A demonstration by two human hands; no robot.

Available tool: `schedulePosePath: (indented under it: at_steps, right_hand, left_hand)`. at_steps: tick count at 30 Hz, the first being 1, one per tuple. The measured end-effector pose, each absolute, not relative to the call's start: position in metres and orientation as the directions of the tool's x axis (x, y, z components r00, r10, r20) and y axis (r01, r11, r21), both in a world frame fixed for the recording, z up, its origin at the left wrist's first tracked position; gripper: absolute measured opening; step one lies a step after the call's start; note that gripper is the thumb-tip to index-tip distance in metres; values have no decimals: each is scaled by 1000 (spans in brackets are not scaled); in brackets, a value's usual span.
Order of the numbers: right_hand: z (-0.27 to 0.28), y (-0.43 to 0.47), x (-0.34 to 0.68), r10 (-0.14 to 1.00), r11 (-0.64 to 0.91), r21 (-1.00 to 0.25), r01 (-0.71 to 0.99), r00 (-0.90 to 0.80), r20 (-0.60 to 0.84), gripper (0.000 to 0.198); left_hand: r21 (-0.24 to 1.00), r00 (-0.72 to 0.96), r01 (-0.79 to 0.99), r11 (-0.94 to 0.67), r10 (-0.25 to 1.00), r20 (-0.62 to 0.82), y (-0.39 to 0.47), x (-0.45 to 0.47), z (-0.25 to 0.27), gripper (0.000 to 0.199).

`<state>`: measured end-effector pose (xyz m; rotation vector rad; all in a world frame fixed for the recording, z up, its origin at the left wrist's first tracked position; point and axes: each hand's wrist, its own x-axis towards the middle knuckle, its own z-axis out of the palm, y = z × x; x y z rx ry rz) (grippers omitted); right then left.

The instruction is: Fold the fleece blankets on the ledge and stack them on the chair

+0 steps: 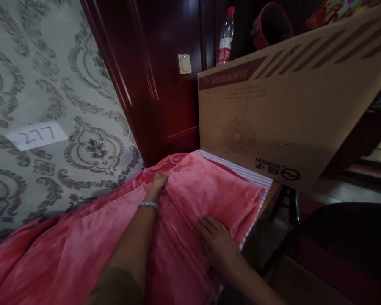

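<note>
A soft pink-red plush blanket (212, 178) spreads over a bed, its far end folded over into a flat panel. My left hand (159, 180), with a bracelet at the wrist, grips the blanket near the inner corner of that fold, fingers closed on the cloth. Lower and to the right, my right hand (214, 237) lies on the near edge of the folded panel with its fingers stretched out flat. A blue-and-white striped sheet (235, 163) shows under the blanket along the far and right edges.
A large cardboard box (282, 110) stands upright just past the blanket's end. Behind it are a bottle (226, 38) and a red bucket (271, 25). Patterned wallpaper (51, 101) borders the left; a dark red wooden panel (165, 93) rises at the head. A dark chair (346, 237) sits right.
</note>
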<state>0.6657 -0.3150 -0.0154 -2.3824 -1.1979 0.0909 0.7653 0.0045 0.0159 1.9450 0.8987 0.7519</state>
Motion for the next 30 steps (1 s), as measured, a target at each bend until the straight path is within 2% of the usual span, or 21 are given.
schedulePosePath:
  at_steps: [5,9,13,17,19,21,25,27,30]
  right_hand:
    - [-17,-315,665,771,-516,-437,737,622,139,54]
    - [-19,-316,663,760,-531,-438,726,636,133,52]
    - [-15,-317,664,758,-526,-431,733,634,154,52]
    - [-9,-315,665,763,-508,-465,725,629,147,55]
    - [-8,-315,662,770,-500,-466,730,621,147,55]
    - [-6,-317,658,781,-509,-442,739,612,124,50]
    - [24,-324,666,798,-554,-370,746,602,18,29]
    - [51,-320,687,776,-561,-368,742,626,80,32]
    - [87,-295,741,689,-535,-369,760,645,329,42]
  left_hand:
    - [734,541,522,-435,834,109,3,760,19,35]
    - [627,588,595,-502,804,87,1,759,30,38]
    - [514,638,579,-633,744,199,-21,755,50,46]
    - [341,779,438,-832,540,318,-54,748,52,59]
    - [231,847,413,-881,465,257,-65,744,43,63]
    - [144,872,443,-885,462,159,-69,741,31,70]
    - [112,867,480,-870,490,94,-66,739,15,79]
    - [104,868,474,-874,484,112,-64,739,13,80]
    - [79,869,455,-887,462,178,-64,738,11,78]
